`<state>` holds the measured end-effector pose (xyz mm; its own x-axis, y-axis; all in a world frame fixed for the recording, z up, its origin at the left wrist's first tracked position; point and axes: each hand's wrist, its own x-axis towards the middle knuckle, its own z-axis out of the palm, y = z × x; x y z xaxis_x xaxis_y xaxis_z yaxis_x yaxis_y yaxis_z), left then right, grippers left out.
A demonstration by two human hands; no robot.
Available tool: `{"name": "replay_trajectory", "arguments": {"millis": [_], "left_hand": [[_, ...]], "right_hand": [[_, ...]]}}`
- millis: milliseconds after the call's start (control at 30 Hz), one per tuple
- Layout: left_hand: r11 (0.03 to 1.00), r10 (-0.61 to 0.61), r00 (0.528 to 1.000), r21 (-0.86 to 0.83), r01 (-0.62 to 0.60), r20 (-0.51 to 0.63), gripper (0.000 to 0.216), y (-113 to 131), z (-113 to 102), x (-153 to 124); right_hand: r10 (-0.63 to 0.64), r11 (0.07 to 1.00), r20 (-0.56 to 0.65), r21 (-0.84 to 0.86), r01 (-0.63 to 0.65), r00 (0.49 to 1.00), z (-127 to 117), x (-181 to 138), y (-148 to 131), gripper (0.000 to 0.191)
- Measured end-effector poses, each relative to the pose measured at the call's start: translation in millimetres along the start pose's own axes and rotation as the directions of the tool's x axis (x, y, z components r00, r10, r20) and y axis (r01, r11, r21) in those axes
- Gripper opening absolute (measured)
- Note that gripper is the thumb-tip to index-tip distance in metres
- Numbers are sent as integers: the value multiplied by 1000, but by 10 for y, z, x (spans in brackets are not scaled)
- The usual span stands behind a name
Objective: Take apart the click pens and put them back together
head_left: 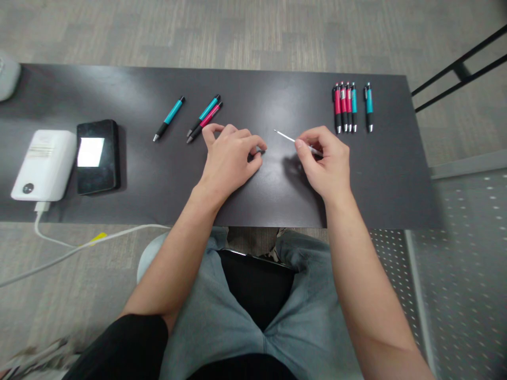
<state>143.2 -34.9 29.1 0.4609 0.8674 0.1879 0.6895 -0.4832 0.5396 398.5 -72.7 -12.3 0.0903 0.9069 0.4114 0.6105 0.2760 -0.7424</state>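
Observation:
My right hand (325, 162) pinches a thin white pen refill (284, 135) between thumb and fingers, its narrow tip pointing up and left above the dark table. My left hand (233, 150) is low over the table, thumb and index finger drawn together at a small dark bit that I cannot make out. Just beyond its little finger lie a red pen (206, 121) and a teal pen (206, 111), side by side with black grips. Another teal pen (169, 118) lies apart, farther left.
Several red and teal pens (344, 107) stand in a row at the table's (277, 200) right, with one teal pen (369, 107) slightly apart. At left are a white power bank (45, 163) with a cable (119, 232) and a black device (99, 174) with a lit screen.

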Motion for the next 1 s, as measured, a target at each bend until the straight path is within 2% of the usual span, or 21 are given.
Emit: {"name": "replay_trajectory", "arguments": {"millis": [500,733,833,1000], "left_hand": [[1000,19,999,-7,-19,33,7,-180,-118,-5],[999,-10,1000,40,8,28,54,-349,-266,-99],[1000,-10,999,25,9,45,51,-407,-282,-118],[1000,-15,995,-11,16,101,42,-367,-273,-72]], "right_hand": [[-40,999,7,8,40,999,-3,-18,35,41],[-54,998,-4,18,54,999,3,-9,30,46],[-37,999,-5,-6,37,999,5,-8,24,46],[-22,1000,1,-15,22,1000,7,-9,20,44]]}}
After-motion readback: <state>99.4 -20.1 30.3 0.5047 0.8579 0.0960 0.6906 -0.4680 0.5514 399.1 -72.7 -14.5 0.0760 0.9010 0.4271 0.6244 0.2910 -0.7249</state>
